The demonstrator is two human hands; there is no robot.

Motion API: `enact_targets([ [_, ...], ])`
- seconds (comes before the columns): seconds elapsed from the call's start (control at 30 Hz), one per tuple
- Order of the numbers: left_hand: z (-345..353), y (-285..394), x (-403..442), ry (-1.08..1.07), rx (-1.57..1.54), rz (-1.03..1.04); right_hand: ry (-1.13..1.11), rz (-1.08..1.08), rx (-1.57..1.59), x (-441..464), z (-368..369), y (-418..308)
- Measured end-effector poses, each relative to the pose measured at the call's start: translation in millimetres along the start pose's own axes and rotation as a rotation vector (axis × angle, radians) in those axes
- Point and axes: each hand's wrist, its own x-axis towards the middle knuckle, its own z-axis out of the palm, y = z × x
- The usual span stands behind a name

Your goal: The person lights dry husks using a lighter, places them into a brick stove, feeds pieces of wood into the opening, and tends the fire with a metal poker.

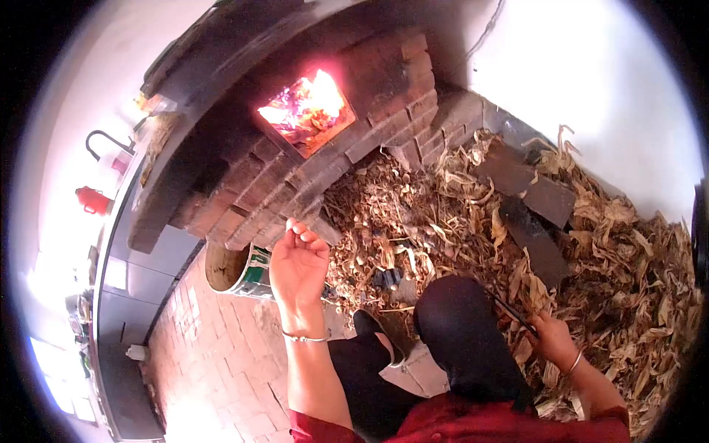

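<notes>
My left hand [299, 269] is raised in front of the brick stove [251, 177], palm turned up, with its fingers loosely curled and nothing in it. A bracelet circles that wrist. Flames burn inside the stove's square fire opening [309, 111], beyond the hand. Beside my knee, my right hand [555, 343] is closed around the end of a thin dark rod [512, 310]. The rod slants down toward the dry husks [620, 295], and its far end is hidden behind my leg.
Dry husks and leaves cover the floor at the right, with dark flat boards [532, 240] on them. A white and green bucket [249, 272] lies tipped near the stove. A counter with a red kettle [93, 200] runs along the left.
</notes>
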Motion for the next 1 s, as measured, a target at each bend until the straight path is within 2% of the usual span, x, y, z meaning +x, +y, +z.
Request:
enact_targets([
  [0.13, 2.3, -4.1, 1.6, -0.008, 0.009, -0.015, -0.019, -0.070, 0.073, -5.5, 31.8, 10.1],
  [0.2, -0.2, -2.9, 1.7, -0.052, 0.010, -0.053, -0.087, -0.027, 0.156, -5.7, 45.0, 11.1],
  [0.27, 4.0, -4.8, -0.2, -0.022, 0.020, -0.037, -0.289, 0.065, 0.636, -7.2, 53.4, 13.1],
  [0.33, 4.0, -5.6, 1.6, -0.016, 0.026, -0.039, -0.388, 0.105, 0.918, -7.8, 52.9, 12.4],
  [0.4, 3.2, -5.9, 3.5, -0.010, 0.033, -0.037, -0.650, 0.507, 1.181, -5.8, 50.4, 7.8],
  [0.43, 1.4, -5.9, 4.9, -0.016, 0.039, -0.039, -0.656, 0.504, 1.189, -7.4, 59.8, 11.3],
  [0.5, 1.1, -6.9, 6.8, -0.021, 0.049, -0.039, -0.550, 0.483, 1.405, -12.1, 83.2, 22.6],
  [0.53, 1.6, -8.2, 7.6, -0.022, 0.051, -0.044, -0.554, 0.483, 1.410, -12.6, 80.3, 19.7],
  [0.63, 3.8, -11.6, 9.0, -0.012, 0.044, -0.049, -0.480, 0.454, 1.250, -17.7, 72.1, 15.1],
  [0.67, 4.6, -12.3, 9.3, 0.000, 0.033, -0.044, -0.278, 0.232, 1.074, -24.3, 77.0, 18.7],
  [0.73, 3.9, -12.2, 9.3, -0.005, 0.031, -0.047, -0.080, 0.013, 0.886, -30.0, 75.9, 18.1],
  [0.8, 2.3, -10.8, 9.8, -0.014, 0.026, -0.051, -0.078, 0.233, 1.075, -37.6, 61.4, 12.0],
  [0.83, 1.2, -9.2, 9.9, -0.028, 0.030, -0.057, -0.075, 0.234, 1.074, -40.1, 52.9, 9.8],
  [0.9, 0.7, -8.2, 9.7, -0.044, 0.033, -0.067, 0.055, 0.114, 0.872, -40.2, 36.0, 5.6],
  [0.93, 0.7, -7.9, 9.0, -0.045, 0.037, -0.054, 0.057, 0.114, 0.871, -38.4, 31.3, 3.8],
  [1.0, 1.2, -7.2, 7.4, -0.048, 0.042, -0.039, 0.361, -0.084, 0.644, -33.5, 22.8, 0.3],
])
